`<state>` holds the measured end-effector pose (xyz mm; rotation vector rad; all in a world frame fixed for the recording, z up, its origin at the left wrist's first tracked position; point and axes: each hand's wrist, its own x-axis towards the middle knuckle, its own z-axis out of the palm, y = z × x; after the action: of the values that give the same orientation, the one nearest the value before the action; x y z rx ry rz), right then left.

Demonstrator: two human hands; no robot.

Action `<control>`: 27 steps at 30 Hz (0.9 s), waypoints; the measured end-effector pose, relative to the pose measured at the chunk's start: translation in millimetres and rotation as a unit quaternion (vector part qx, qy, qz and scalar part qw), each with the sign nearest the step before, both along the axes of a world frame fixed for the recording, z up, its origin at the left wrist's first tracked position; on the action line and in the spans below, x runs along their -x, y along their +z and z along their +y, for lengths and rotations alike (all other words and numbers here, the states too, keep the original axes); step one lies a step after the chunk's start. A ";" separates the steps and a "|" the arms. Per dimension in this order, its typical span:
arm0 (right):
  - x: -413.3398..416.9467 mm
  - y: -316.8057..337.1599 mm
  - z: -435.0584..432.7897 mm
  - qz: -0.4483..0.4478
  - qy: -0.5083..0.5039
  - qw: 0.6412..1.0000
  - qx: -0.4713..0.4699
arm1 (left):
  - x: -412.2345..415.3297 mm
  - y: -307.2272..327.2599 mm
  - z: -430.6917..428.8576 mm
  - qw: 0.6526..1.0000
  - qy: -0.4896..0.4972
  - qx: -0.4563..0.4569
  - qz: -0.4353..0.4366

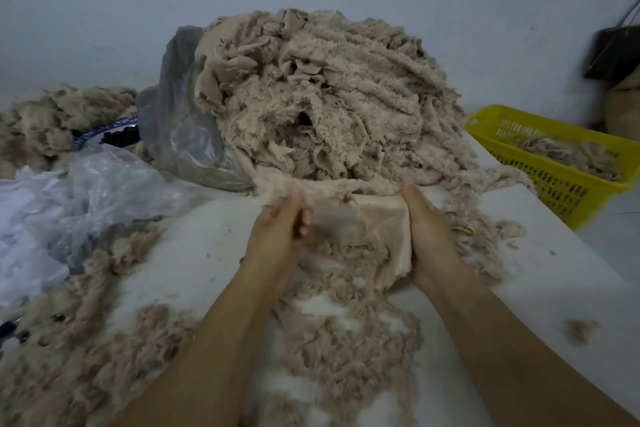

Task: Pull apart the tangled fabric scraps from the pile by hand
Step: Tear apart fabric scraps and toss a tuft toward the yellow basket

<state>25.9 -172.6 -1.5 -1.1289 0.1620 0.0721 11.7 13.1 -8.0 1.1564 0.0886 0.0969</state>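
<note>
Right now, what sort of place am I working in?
Likely a small textile-scrap sorting workshop: a pile of beige fleece scraps spilling from a plastic bag on a white table, and a yellow basket holding more.

The pile of fabric scraps [329, 97] at the table's far edge is plain dull beige-tan. The smooth scrap [384, 218] in front of it is paler, pinkish beige. Loose fluff [339, 340] toward the near edge is the same tan. The table [540, 281] is white. The slotted basket [554, 180] beyond the right edge is bright yellow. One plastic bag [173, 104] beside the pile is translucent grey; another bag [69, 204] at the left edge is cloudy white
</note>
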 end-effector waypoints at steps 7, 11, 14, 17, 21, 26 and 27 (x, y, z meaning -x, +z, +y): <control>12.2 -1.0 6.6 -0.097 0.196 0.964 0.153 | 28.5 -1.7 -43.8 0.853 -0.116 -0.497 -0.112; 16.3 -0.3 6.4 -0.105 0.256 0.948 0.157 | 20.5 -0.6 -34.9 0.862 -0.062 -0.477 -0.161; 9.0 -4.5 5.9 -0.122 0.162 0.955 0.218 | 16.7 -4.5 -30.8 0.862 -0.041 -0.484 -0.148; 6.7 -0.8 1.8 -0.076 0.124 0.982 0.119 | 18.3 -3.2 -30.8 0.908 0.001 -0.392 -0.148; 5.6 2.1 -5.0 0.021 0.163 0.986 0.001 | 11.8 1.9 -19.8 0.947 0.067 -0.301 -0.086; 11.5 9.8 -0.8 0.056 0.220 0.973 -0.045 | 8.8 -3.9 -14.1 0.975 -0.028 -0.218 -0.029; 11.7 10.2 -1.1 0.050 0.226 0.971 -0.049 | 9.2 -4.2 -15.9 0.974 -0.033 -0.222 -0.023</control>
<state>14.1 -173.7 8.7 -1.0462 -0.0128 0.5389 2.5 -2.9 -12.2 1.6027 -0.0145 0.0862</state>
